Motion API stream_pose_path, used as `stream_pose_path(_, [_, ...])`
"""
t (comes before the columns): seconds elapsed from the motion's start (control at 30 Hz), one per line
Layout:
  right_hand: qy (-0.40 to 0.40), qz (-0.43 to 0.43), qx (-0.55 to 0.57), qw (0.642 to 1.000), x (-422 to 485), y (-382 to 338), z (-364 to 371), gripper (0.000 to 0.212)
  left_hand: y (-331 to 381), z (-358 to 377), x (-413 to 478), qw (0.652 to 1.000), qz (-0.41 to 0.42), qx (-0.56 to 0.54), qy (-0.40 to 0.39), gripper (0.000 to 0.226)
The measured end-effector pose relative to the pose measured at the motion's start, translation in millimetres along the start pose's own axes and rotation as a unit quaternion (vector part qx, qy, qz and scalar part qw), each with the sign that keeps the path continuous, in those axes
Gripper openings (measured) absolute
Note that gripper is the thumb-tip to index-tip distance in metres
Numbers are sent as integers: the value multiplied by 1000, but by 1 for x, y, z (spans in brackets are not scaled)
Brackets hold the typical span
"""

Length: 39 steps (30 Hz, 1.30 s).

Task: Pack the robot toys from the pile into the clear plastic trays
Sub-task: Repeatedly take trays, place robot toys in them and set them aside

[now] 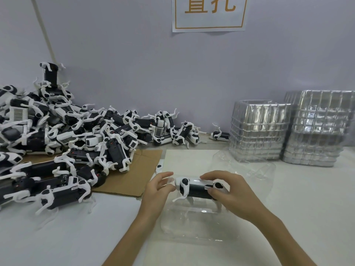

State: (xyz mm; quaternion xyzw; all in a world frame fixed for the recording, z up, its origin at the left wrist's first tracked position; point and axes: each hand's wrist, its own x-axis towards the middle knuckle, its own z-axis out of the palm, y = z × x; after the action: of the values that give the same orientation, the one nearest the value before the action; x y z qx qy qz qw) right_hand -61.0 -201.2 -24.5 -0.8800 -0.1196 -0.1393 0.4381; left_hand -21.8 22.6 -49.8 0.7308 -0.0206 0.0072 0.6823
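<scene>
A black-and-white robot dog toy (197,188) is held between both hands above a clear plastic tray (194,225) lying on the white table. My right hand (230,192) grips its rear end, fingers over the top and side. My left hand (159,191) touches the toy's front end with its fingertips. The toy's white legs hang down into the tray. A large pile of the same robot toys (63,135) covers the left of the table, against the wall.
Two stacks of clear plastic trays (257,131) (317,129) stand at the back right. A brown cardboard sheet (134,173) lies under the pile's edge. A single toy (219,134) lies by the left stack. A paper sign (209,14) hangs on the wall.
</scene>
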Motion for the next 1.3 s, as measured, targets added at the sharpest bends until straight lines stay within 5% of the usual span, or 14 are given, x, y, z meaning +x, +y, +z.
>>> stream_pose_path(0.4, [-25, 4, 5, 1000, 2, 1, 2, 30, -2, 2, -1, 999, -36, 32, 8, 19])
stream_pose_path(1.0, [-51, -6, -95, 994, 4, 9, -8, 31, 0, 5, -1, 998, -19, 60, -1, 22])
stream_pose_path(1.3, [39, -44, -35, 998, 2, 7, -3, 32, -2, 0, 0, 989, -51, 6, -139, 86])
